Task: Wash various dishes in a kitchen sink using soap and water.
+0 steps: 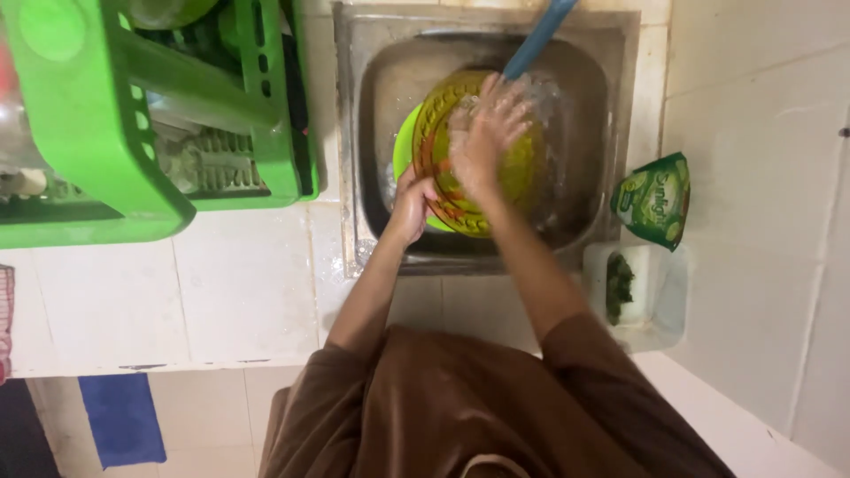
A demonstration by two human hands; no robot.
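Amber glass bowl (460,190) in steel sink (611,53), left hand (413,205) fingers gripping its rim, right hand (485,137) fingers spread open inside

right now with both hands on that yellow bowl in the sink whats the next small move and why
Probably turn the bowl a little under the water. The left hand grips its near rim, tilting it over the sink, while the right hand rubs inside where the stream from the blue tap lands. The near side looks out of the stream, so turning should bring it under.
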